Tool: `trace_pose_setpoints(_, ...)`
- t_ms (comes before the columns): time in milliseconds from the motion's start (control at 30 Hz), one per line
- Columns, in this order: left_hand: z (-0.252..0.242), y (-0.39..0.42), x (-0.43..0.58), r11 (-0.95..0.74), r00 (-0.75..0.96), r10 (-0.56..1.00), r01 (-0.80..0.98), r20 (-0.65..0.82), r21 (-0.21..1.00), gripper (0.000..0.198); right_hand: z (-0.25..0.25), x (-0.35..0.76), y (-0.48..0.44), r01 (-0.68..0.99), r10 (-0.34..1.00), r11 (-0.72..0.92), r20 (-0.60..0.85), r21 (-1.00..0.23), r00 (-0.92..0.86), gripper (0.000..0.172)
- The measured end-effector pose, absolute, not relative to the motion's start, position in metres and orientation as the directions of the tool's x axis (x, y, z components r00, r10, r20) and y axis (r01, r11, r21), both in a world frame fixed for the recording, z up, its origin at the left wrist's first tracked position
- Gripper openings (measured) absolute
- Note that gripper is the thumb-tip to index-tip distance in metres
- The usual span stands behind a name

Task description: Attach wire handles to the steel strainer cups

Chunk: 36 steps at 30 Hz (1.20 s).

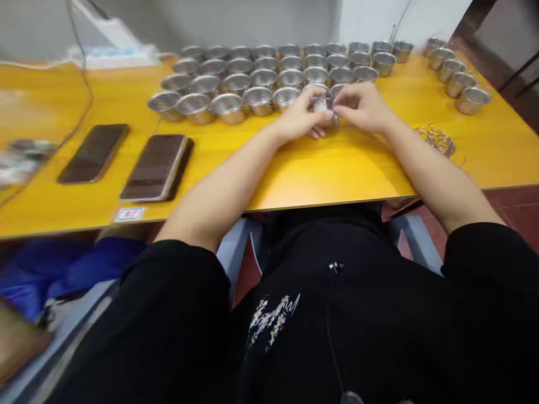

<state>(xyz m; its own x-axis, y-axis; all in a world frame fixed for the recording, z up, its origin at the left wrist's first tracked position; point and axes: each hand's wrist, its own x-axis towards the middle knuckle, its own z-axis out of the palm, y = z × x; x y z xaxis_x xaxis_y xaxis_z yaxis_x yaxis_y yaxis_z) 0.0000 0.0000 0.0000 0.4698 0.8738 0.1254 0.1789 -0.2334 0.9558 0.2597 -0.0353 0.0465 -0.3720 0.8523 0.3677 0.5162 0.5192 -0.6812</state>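
My left hand [306, 115] is curled round a small shiny metal cup [320, 104], thumb toward its near side. Against the cup's right edge, my right hand [361, 106] has thumb and fingertips pinched together on a small thin shiny piece [336, 119], blurred and mostly covered by the fingers. Both hands meet just in front of several rows of metal cups [227, 106] standing upright on the yellow table [320, 179]. To the right, beside my forearm, lies a tangle of thin shiny wire-like strands [438, 140].
Another line of metal cups [472, 101] stands along the table's right side. Two dark phones [95, 152] [156, 167] lie on the left, near a small label [130, 214] on the front edge. A cable [86, 84] hangs at the left. Another person's arm [19, 339] shows at lower left.
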Motion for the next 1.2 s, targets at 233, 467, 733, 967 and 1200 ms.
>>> trace_pose_setpoints(233,0.007,-0.007,0.002,-0.224,0.47,0.876,0.202,0.107,0.953,0.066,0.055,0.258,-0.041,0.58,0.926,0.376,0.28,-0.723,-0.252,0.036)
trace_pose_setpoints(467,0.004,-0.004,-0.003,-0.273,0.531,0.835,0.168,0.146,0.947,0.072,0.053,0.259,-0.036,0.654,0.943,0.323,0.291,-0.684,-0.161,0.053)
trace_pose_setpoints(733,0.007,-0.01,-0.006,-0.324,0.586,0.791,0.152,0.179,0.934,0.08,0.049,0.254,-0.036,0.69,0.91,0.39,0.369,-0.609,-0.188,0.039)
trace_pose_setpoints(967,0.0,-0.006,-0.002,-0.302,0.561,0.803,0.092,0.201,0.949,0.082,0.043,0.253,-0.036,0.685,0.913,0.388,0.358,-0.616,-0.196,0.028)
trace_pose_setpoints(1200,0.003,-0.01,-0.001,-0.261,0.563,0.809,0.086,0.169,0.962,0.085,0.046,0.262,-0.027,0.684,0.943,0.308,0.309,-0.661,-0.125,0.03)
